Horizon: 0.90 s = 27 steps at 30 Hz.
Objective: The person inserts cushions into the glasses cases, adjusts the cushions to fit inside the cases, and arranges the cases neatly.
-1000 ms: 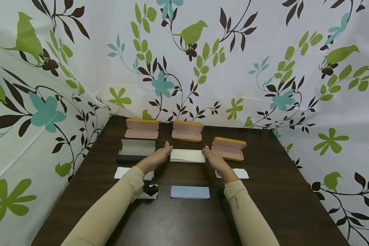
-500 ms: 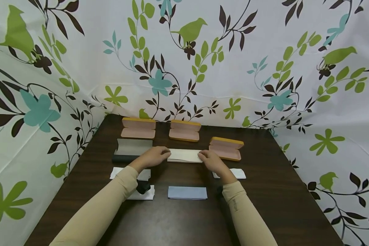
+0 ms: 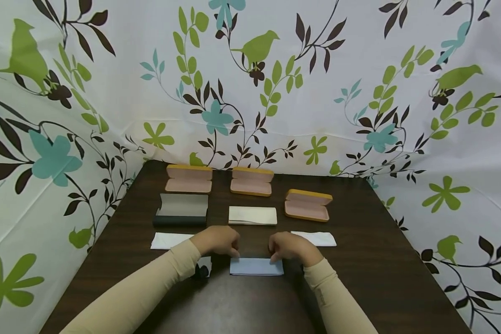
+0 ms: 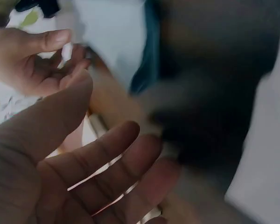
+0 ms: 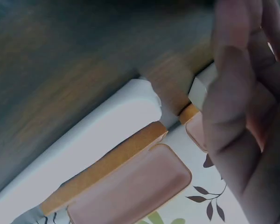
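A folded light-blue cloth (image 3: 256,267) lies near the middle of the dark table. My left hand (image 3: 217,240) is over its left end, thumb and fingers pointing down, loosely bent around nothing. On the other side my right hand (image 3: 291,247) is at the cloth's upper right corner, its fingers bent and nothing held. In the left wrist view the left fingers (image 4: 130,144) are spread apart from the thumb. Behind both hands lies a folded cream cloth (image 3: 252,215), untouched.
Orange eyeglass cases stand open at the back left (image 3: 189,179), back middle (image 3: 252,182) and right (image 3: 308,205). A dark open case (image 3: 182,211) is at left. White folded cloths lie at left (image 3: 171,240), at right (image 3: 320,239) and under the left wrist (image 3: 206,263). Patterned curtains border the table.
Both hands touched the ends of the cream cloth half a second ago. They have since left it and come nearer, to the blue cloth. The cream cloth stays in place.
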Available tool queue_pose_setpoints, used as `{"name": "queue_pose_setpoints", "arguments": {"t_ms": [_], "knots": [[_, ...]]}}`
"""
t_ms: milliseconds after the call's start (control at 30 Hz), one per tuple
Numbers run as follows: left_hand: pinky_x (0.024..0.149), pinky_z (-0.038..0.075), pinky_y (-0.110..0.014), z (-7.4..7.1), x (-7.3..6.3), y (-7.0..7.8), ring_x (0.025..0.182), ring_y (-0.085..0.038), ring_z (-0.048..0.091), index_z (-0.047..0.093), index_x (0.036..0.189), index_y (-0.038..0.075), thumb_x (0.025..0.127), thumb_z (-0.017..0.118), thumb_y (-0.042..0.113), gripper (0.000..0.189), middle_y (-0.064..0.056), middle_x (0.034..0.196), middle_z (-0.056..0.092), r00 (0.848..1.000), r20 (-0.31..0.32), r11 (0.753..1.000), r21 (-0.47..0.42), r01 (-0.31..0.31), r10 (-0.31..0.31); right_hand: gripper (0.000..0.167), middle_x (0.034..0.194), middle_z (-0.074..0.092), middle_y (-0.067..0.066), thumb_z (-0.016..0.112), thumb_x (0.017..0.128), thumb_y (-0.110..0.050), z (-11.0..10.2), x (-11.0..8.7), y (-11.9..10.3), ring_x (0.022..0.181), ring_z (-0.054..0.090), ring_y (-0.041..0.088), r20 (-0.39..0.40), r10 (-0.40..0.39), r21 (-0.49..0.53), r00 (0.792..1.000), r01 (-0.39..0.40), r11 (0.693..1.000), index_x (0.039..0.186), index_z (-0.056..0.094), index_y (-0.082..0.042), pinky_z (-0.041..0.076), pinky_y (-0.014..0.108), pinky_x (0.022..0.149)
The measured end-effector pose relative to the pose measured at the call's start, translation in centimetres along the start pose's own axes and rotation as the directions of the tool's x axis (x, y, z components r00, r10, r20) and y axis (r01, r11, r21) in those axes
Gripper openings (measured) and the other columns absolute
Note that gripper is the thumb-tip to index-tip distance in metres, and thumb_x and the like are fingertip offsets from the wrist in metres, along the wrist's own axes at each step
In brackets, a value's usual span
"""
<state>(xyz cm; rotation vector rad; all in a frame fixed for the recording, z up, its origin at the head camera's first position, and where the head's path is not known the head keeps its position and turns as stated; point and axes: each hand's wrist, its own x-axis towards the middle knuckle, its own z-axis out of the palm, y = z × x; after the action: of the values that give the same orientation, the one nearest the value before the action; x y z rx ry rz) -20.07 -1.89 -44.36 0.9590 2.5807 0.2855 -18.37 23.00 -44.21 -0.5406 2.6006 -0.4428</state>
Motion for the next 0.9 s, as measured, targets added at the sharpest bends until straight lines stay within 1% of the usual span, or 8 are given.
{"name": "queue_pose_setpoints", "arguments": {"t_ms": [133, 233, 367, 467, 567, 667, 800, 900], "knots": [[0.062, 0.052, -0.029, 0.9, 0.1, 1.2, 0.068, -0.007, 0.058, 0.07, 0.083, 0.019, 0.083, 0.083, 0.044, 0.028, 0.011, 0.077, 0.064, 1.0, -0.026, 0.999, 0.048, -0.003, 0.004, 0.027, 0.078, 0.058, -0.002, 0.09, 0.077, -0.016, 0.3, -1.0, -0.6, 0.069, 0.05, 0.015, 0.02, 0.048, -0.095, 0.999, -0.046, 0.994, 0.085, 0.065, -0.009, 0.046, 0.035, 0.064], [0.059, 0.049, -0.028, 1.3, 0.2, 2.0, 0.065, -0.006, 0.054, 0.067, 0.081, 0.019, 0.078, 0.086, 0.045, 0.032, 0.012, 0.074, 0.06, 1.0, -0.03, 0.998, 0.056, 0.006, -0.004, 0.028, 0.07, 0.054, -0.005, 0.09, 0.076, -0.014, 0.7, -1.5, -1.0, 0.064, 0.046, 0.013, 0.009, 0.052, -0.151, 0.999, -0.05, 0.987, 0.074, 0.062, -0.011, 0.041, 0.032, 0.057], [0.059, 0.048, -0.028, 1.6, -0.1, 2.2, 0.063, -0.006, 0.053, 0.065, 0.079, 0.019, 0.075, 0.089, 0.042, 0.033, 0.011, 0.073, 0.059, 1.0, -0.022, 0.997, 0.077, 0.018, -0.017, 0.038, 0.061, 0.044, -0.006, 0.089, 0.076, -0.01, 1.2, -1.4, -1.2, 0.057, 0.039, 0.011, 0.0, 0.024, -0.157, 1.0, -0.024, 0.987, 0.062, 0.054, -0.013, 0.031, 0.028, 0.052], [0.057, 0.047, -0.027, 1.8, -0.1, 2.1, 0.063, -0.006, 0.051, 0.064, 0.076, 0.019, 0.075, 0.09, 0.038, 0.033, 0.011, 0.071, 0.058, 1.0, -0.028, 0.997, 0.078, 0.01, -0.007, 0.038, 0.059, 0.043, -0.007, 0.088, 0.078, -0.009, 1.3, -1.2, -1.2, 0.056, 0.038, 0.01, 0.007, 0.018, -0.15, 1.0, -0.016, 0.989, 0.06, 0.054, -0.013, 0.03, 0.027, 0.051], [0.055, 0.042, -0.026, 1.9, 0.0, 1.6, 0.061, -0.006, 0.048, 0.061, 0.072, 0.019, 0.076, 0.09, 0.034, 0.034, 0.011, 0.069, 0.055, 1.0, -0.024, 0.999, 0.03, -0.014, 0.015, 0.034, 0.06, 0.046, -0.007, 0.086, 0.08, -0.011, 1.1, -1.2, -1.2, 0.056, 0.04, 0.01, 0.018, 0.013, -0.134, 1.0, -0.011, 0.991, 0.062, 0.057, -0.012, 0.032, 0.027, 0.052], [0.054, 0.036, -0.024, 1.8, 0.1, 0.8, 0.06, -0.005, 0.043, 0.055, 0.069, 0.019, 0.078, 0.09, 0.03, 0.037, 0.011, 0.067, 0.049, 0.999, -0.002, 0.997, -0.063, -0.054, 0.054, 0.029, 0.063, 0.049, -0.006, 0.084, 0.082, -0.011, 0.9, -1.2, -1.0, 0.058, 0.043, 0.01, 0.024, -0.008, -0.106, 1.0, 0.01, 0.994, 0.067, 0.06, -0.011, 0.035, 0.027, 0.053], [0.054, 0.035, -0.022, 1.7, 0.4, -0.4, 0.059, -0.005, 0.042, 0.054, 0.067, 0.018, 0.081, 0.088, 0.023, 0.037, 0.01, 0.065, 0.048, 0.993, 0.013, 0.97, -0.213, -0.114, 0.119, 0.026, 0.068, 0.052, -0.004, 0.082, 0.085, -0.009, 0.9, -1.2, -0.9, 0.062, 0.046, 0.012, 0.021, -0.037, -0.061, 0.999, 0.038, 0.997, 0.073, 0.059, -0.01, 0.038, 0.029, 0.056], [0.058, 0.04, -0.022, 1.7, 0.7, -0.9, 0.064, -0.004, 0.047, 0.057, 0.072, 0.017, 0.082, 0.087, 0.019, 0.031, 0.01, 0.07, 0.052, 0.992, 0.007, 0.948, -0.295, -0.12, 0.127, 0.023, 0.074, 0.054, -0.002, 0.081, 0.085, -0.007, 0.9, -1.2, -0.9, 0.066, 0.048, 0.014, 0.005, -0.038, -0.038, 0.999, 0.038, 0.999, 0.081, 0.059, -0.009, 0.041, 0.032, 0.059]]}}
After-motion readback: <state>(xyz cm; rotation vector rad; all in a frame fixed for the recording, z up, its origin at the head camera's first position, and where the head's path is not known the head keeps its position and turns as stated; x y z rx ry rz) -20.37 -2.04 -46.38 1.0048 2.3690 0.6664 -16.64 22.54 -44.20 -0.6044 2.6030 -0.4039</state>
